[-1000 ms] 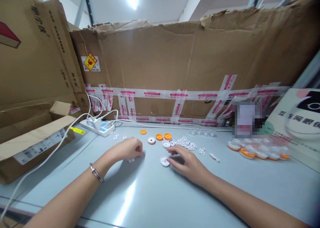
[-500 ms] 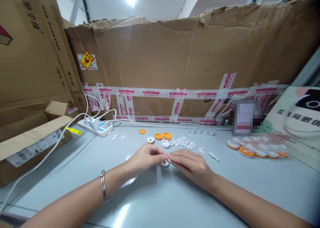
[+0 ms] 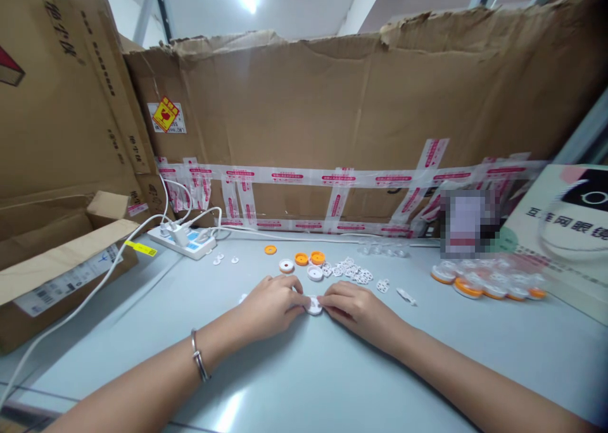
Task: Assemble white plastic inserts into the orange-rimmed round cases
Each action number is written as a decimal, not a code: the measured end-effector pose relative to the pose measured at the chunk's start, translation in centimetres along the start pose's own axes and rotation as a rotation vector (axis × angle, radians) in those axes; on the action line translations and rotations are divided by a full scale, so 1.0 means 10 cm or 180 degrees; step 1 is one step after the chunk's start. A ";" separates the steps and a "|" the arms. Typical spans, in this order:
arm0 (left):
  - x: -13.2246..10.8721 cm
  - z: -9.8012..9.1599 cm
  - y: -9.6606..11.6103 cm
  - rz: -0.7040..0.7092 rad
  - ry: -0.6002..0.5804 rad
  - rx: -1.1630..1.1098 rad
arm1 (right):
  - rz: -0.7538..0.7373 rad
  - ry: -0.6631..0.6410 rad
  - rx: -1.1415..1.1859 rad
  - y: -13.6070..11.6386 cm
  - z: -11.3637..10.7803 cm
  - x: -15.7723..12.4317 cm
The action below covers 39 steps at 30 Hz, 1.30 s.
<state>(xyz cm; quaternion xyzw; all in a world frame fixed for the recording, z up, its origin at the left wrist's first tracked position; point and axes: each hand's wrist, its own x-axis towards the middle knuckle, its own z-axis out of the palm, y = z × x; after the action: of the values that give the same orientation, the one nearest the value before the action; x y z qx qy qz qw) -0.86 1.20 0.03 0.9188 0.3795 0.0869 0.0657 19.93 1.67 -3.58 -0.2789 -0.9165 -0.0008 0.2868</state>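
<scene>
A small white round cap (image 3: 313, 305) lies on the grey table (image 3: 332, 370) between my two hands. My left hand (image 3: 273, 306), with a metal bracelet at the wrist, has its fingers curled and pinches the cap's left edge. My right hand (image 3: 354, 307) is curled too, its fingertips pressed on the cap's right edge. Just behind lie white rings (image 3: 314, 273), orange rings (image 3: 317, 257) and a heap of small white perforated discs (image 3: 351, 271).
A taped cardboard wall (image 3: 361, 129) closes the back. A white power strip (image 3: 183, 240) with cables sits at the back left beside an open cardboard box (image 3: 52, 262). A bag of orange-and-white caps (image 3: 489, 282) and a printed box (image 3: 565, 230) lie at the right.
My left hand moved right from a spot on the table to meet my right hand. Both hands then lowered and now press on the white cap together.
</scene>
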 end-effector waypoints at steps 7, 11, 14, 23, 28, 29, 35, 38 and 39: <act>0.00 -0.02 0.02 0.0023 -0.0050 0.0094 | -0.0004 -0.0122 -0.0016 -0.01 0.03 -0.01; -0.01 -0.01 0.03 0.0005 -0.0033 0.0075 | -0.0023 -0.0151 -0.0064 -0.03 0.01 0.00; 0.00 -0.01 0.03 0.0039 -0.0007 0.0023 | -0.0036 -0.0176 -0.0072 -0.04 0.01 0.02; -0.02 -0.01 0.03 0.0077 0.0019 0.0008 | 0.0063 -0.0367 -0.0103 -0.09 -0.02 0.04; -0.01 0.00 0.03 0.0057 0.0034 -0.0070 | 0.0308 -0.0428 0.0138 -0.13 -0.02 0.04; 0.00 0.01 0.03 0.0063 0.0046 -0.0101 | 0.0359 -0.0405 0.0213 -0.14 -0.02 0.04; 0.03 0.06 -0.03 0.0108 0.0226 -0.0378 | 0.0540 -0.0201 0.0637 -0.13 0.01 0.04; 0.05 0.11 -0.06 0.0130 0.0256 -0.0755 | 0.0681 -0.0109 0.0896 -0.13 0.02 0.04; 0.05 0.12 -0.06 0.0092 0.0255 -0.0879 | 0.0767 -0.0082 0.1013 -0.13 0.03 0.04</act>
<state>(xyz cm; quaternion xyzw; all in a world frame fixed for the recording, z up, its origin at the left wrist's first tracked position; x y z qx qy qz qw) -0.66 1.96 -1.22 0.9022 0.3529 0.1759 0.1750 18.82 0.79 -3.37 -0.3378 -0.8686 0.1820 0.3136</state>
